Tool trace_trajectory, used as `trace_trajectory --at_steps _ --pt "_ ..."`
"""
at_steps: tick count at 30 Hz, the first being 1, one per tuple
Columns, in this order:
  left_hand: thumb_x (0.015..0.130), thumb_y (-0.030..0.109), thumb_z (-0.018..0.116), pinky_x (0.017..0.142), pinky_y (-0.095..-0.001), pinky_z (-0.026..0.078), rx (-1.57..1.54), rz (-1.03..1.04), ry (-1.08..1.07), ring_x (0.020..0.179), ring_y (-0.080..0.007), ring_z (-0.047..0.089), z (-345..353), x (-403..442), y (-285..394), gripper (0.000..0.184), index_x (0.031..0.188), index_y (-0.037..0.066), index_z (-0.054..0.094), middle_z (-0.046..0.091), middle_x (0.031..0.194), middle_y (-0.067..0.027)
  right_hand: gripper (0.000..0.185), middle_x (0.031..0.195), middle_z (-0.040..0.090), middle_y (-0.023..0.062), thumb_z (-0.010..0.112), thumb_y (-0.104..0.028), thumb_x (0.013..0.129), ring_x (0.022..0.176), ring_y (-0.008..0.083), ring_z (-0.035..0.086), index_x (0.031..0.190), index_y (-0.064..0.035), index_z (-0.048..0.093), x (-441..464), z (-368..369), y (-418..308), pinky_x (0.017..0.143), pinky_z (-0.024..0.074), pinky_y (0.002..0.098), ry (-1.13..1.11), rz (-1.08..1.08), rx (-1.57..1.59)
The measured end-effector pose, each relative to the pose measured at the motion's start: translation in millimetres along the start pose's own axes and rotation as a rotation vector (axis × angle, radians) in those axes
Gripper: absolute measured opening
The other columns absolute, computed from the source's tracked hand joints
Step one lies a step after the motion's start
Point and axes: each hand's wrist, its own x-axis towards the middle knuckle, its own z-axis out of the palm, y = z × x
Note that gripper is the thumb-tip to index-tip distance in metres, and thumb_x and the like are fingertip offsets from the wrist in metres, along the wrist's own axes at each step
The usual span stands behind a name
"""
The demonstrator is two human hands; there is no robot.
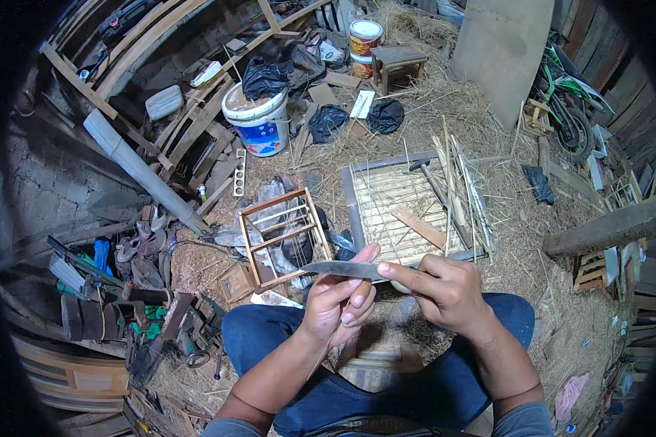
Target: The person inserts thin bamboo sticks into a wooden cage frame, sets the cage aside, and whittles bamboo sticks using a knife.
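A knife [342, 269] with a grey blade lies level in front of me, its tip pointing left. My right hand [444, 291] is closed around its handle, with the index finger stretched along the blade's base. Just under and behind the blade, my left hand [335, 302] has its fingers curled, thumb up by the blade. A thin light strip seems to run down from the left palm; most of it is hidden by the fingers. Beyond the hands stand a small wooden frame [315, 218] with crossbars and a slatted bamboo panel [386, 191] in a dark border.
On the panel lie a hammer [434, 182], a flat wood piece [419, 229] and long thin sticks [455, 178]. A white bucket [259, 127], black plastic bags [328, 122] and a small stool [399, 55] stand farther back. Tools and scraps crowd the left; a motorbike [572, 109] is at right.
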Motion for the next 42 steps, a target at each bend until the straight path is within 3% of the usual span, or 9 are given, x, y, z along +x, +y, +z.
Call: trace_trajectory --at_steps 3,6,12,18,22,25,28,32,42 --pt "0.106 0.009 0.049 0.042 -0.0231 0.036 -0.023 -0.016 0.008 0.049 -0.0088 0.044 0.6 1.2 -0.4 0.05 0.155 0.0 0.042 0.055 0.076 -0.0044 0.057 0.065 0.052 0.001 0.073 -0.012 0.081 0.05 0.0145 0.054 0.133 -0.0351 0.072 1.2 -0.7 8.7 0.047 0.0468 0.0332 0.019 -0.008 -0.041" --pt "0.108 0.006 0.046 0.041 -0.0225 0.035 -0.038 0.009 -0.046 0.048 -0.0083 0.042 -2.1 0.0 -0.7 0.046 0.153 -0.001 0.045 0.054 0.073 -0.0041 0.045 0.095 0.077 0.0094 0.068 -0.008 0.093 0.061 0.0118 0.065 0.134 -0.0286 0.072 6.0 -11.8 23.0 0.05 0.0498 0.0309 0.02 0.171 -0.133" --pt "0.108 0.007 0.047 0.041 -0.0218 0.036 -0.008 -0.093 0.0 0.048 -0.0081 0.043 3.2 2.2 -10.4 0.045 0.153 -0.001 0.045 0.056 0.075 -0.0049 0.028 0.093 0.075 0.0146 0.072 -0.013 0.097 0.083 0.0244 0.071 0.121 0.0003 0.072 15.0 9.2 12.4 0.08 0.0553 0.0299 0.233 0.37 0.544" --pt "0.108 0.007 0.047 0.042 -0.0212 0.037 0.014 -0.163 0.002 0.048 -0.0075 0.043 3.8 1.1 -21.4 0.045 0.153 -0.001 0.046 0.058 0.078 -0.0052 0.023 0.075 0.055 -0.0062 0.072 -0.019 0.1 0.072 0.0021 0.045 0.086 -0.002 0.065 24.4 7.3 13.6 0.061 0.0364 0.0237 0.124 0.666 0.922" --pt "0.109 0.008 0.046 0.042 -0.0208 0.036 0.043 -0.152 0.027 0.048 -0.0069 0.043 2.8 1.5 -21.1 0.044 0.152 0.0 0.046 0.059 0.079 -0.0057 0.022 0.074 0.057 -0.0043 0.07 -0.021 0.102 0.073 0.0029 0.048 0.091 -0.0025 0.067 27.9 11.0 18.4 0.063 0.0404 0.0245 0.184 0.638 0.956" --pt "0.109 0.008 0.047 0.042 -0.0208 0.036 0.043 -0.114 0.043 0.048 -0.0067 0.043 3.4 3.2 -16.7 0.044 0.152 0.0 0.046 0.059 0.079 -0.0055 0.021 0.074 0.064 0.0007 0.067 -0.023 0.103 0.068 0.0077 0.058 0.095 -0.0039 0.069 25.8 -4.7 3.6 0.062 0.0461 0.0285 0.353 0.619 0.734" --pt "0.108 0.009 0.048 0.042 -0.0208 0.036 0.05 -0.066 0.059 0.048 -0.0067 0.043 -0.9 4.1 -11.7 0.045 0.153 0.0 0.046 0.059 0.079 -0.0051 0.017 0.083 0.071 0.0111 0.07 -0.022 0.096 0.068 0.0281 0.07 0.103 -0.0069 0.07 7.4 -9.6 -1.6 0.057 0.0526 0.0375 0.09 0.264 0.135" --pt "0.108 0.009 0.048 0.041 -0.0206 0.035 0.102 -0.024 0.111 0.047 -0.0064 0.043 5.5 3.0 -8.3 0.047 0.154 0.001 0.044 0.058 0.078 -0.0046 0.02 0.077 0.069 0.0065 0.075 -0.021 0.085 0.064 0.0259 0.068 0.102 -0.0106 0.071 4.4 0.0 -6.4 0.056 0.0529 0.037 0.058 0.107 0.046" --pt "0.109 0.009 0.047 0.04 -0.0201 0.034 0.079 -0.022 0.107 0.046 -0.0055 0.042 2.0 3.6 -6.1 0.045 0.153 0.001 0.045 0.058 0.077 -0.0043 0.018 0.075 0.068 0.0065 0.073 -0.022 0.088 0.062 0.025 0.067 0.103 -0.0123 0.073 5.4 -0.9 11.9 0.054 0.0517 0.0362 0.064 0.093 -0.049"
